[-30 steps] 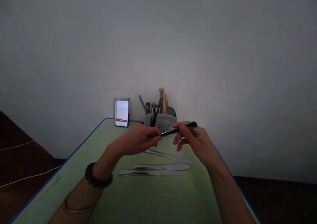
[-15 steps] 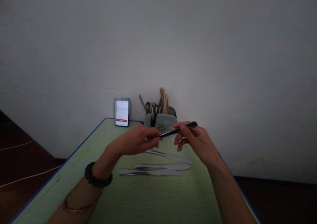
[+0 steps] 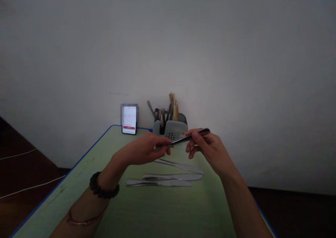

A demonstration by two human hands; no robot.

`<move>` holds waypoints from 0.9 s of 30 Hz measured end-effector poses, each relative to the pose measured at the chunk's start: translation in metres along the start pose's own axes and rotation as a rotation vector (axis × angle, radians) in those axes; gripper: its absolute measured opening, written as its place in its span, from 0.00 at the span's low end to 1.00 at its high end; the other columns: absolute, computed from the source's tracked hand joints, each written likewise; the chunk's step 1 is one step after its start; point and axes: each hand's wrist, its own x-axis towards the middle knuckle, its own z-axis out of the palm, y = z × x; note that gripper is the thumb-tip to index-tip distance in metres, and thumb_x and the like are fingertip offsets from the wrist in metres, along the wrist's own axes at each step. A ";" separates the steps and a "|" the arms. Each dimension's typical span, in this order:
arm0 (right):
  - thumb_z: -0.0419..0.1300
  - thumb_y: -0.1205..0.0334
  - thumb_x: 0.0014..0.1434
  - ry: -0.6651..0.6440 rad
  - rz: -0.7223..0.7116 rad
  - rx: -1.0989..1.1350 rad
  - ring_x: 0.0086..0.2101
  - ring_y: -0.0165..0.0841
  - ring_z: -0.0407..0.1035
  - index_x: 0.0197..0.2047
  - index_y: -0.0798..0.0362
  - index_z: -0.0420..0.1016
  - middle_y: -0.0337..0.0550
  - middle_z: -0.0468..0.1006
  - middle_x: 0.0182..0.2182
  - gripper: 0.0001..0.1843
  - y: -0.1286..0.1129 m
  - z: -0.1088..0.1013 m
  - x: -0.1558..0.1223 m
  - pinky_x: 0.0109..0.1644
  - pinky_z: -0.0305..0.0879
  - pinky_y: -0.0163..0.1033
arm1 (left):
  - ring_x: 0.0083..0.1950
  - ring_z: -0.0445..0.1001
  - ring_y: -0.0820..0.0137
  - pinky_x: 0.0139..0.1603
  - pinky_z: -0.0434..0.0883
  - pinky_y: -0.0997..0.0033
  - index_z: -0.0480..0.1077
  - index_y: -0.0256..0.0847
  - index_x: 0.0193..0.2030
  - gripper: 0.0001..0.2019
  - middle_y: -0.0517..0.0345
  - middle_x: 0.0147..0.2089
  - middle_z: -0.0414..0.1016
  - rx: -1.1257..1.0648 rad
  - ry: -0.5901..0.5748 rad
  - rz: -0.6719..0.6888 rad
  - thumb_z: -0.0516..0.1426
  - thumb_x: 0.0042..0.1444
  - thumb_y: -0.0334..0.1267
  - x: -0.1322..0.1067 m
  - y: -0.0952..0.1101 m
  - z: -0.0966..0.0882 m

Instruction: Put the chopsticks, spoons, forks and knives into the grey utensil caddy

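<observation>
Above the table, I hold a shiny metal table knife (image 3: 181, 139) slantwise between both hands. My right hand (image 3: 207, 145) pinches its thick handle end between thumb and fingers, with the other fingers curled below. My left hand (image 3: 149, 148) is closed on its lower end, and the fingers hide most of that part. Below the hands lie more table knives: one slanted knife (image 3: 181, 165), a middle knife (image 3: 178, 177) and a front knife (image 3: 160, 183). They lie with handles to the left and blades to the right, the front two almost side by side.
A grey cutlery holder (image 3: 177, 127) with metal cutlery and wooden chopsticks (image 3: 175, 111) stands at the table's back edge. Left of it, a lit phone (image 3: 129, 120) leans against the wall (image 3: 168, 48). The green table (image 3: 162, 213) has a blue edge.
Almost nothing differs. The right hand and the knife's handle end have shifted very slightly to the right; the knives on the table lie as before.
</observation>
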 end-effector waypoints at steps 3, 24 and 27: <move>0.60 0.49 0.55 0.006 0.004 0.010 0.21 0.29 0.69 0.35 0.56 0.75 0.38 0.73 0.20 0.16 0.001 -0.001 0.000 0.22 0.70 0.35 | 0.31 0.72 0.75 0.32 0.64 0.78 0.73 0.38 0.40 0.12 0.59 0.33 0.77 -0.021 0.004 -0.020 0.49 0.57 0.31 0.001 -0.001 0.001; 0.66 0.48 0.48 0.339 -0.037 0.275 0.23 0.25 0.69 0.32 0.54 0.74 0.34 0.70 0.20 0.17 0.006 -0.013 0.010 0.28 0.72 0.32 | 0.34 0.77 0.73 0.35 0.67 0.78 0.74 0.40 0.36 0.11 0.61 0.32 0.80 -0.003 -0.032 -0.217 0.52 0.59 0.41 -0.014 -0.023 -0.019; 0.63 0.48 0.51 0.359 -0.075 0.217 0.24 0.25 0.71 0.31 0.54 0.73 0.37 0.74 0.25 0.16 0.004 -0.014 0.008 0.30 0.73 0.33 | 0.28 0.75 0.74 0.29 0.65 0.79 0.74 0.39 0.33 0.14 0.61 0.26 0.78 0.041 0.018 -0.234 0.52 0.59 0.45 -0.013 -0.025 -0.019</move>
